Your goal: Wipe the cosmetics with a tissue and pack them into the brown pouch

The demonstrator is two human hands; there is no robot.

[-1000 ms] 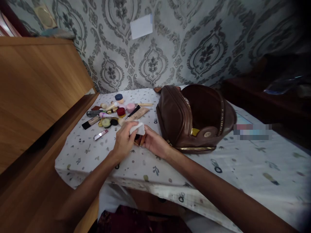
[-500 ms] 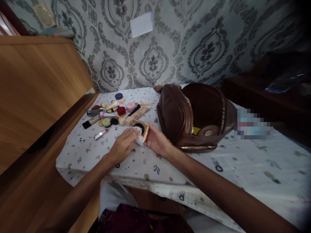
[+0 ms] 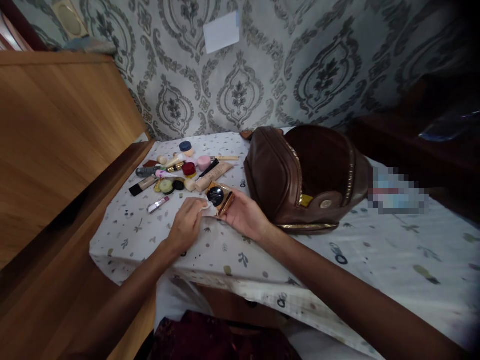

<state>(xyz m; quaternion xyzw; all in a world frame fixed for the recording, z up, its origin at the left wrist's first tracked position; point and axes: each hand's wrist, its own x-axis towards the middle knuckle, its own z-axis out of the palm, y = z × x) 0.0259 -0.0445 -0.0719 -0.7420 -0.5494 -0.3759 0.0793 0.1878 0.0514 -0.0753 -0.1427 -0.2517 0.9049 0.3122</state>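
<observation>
My right hand (image 3: 245,215) is closed around the edge of a gold makeup compact (image 3: 216,196) with a round black label on the face turned up. Pinched in the fingers of my left hand (image 3: 187,220) is a white wipe (image 3: 208,210), which lies against the compact's near left edge. Just beyond the compact are a beige tube (image 3: 217,175) with a black cap, a red-lidded jar (image 3: 189,169) and a pink round container (image 3: 204,162). A small lip gloss tube (image 3: 158,204) lies left of my left hand.
An unzipped brown leather bag (image 3: 270,175) stands right of my hands, something yellow inside. More cosmetics, including a blue-lidded jar (image 3: 185,147) and a foundation bottle (image 3: 144,185), are clustered at the back left. A wooden cabinet (image 3: 71,100) borders the table's (image 3: 150,250) left side.
The compact has been tilted, so its black-labelled face shows more fully. My left hand with the wipe has slid from across the compact to its near left edge.
</observation>
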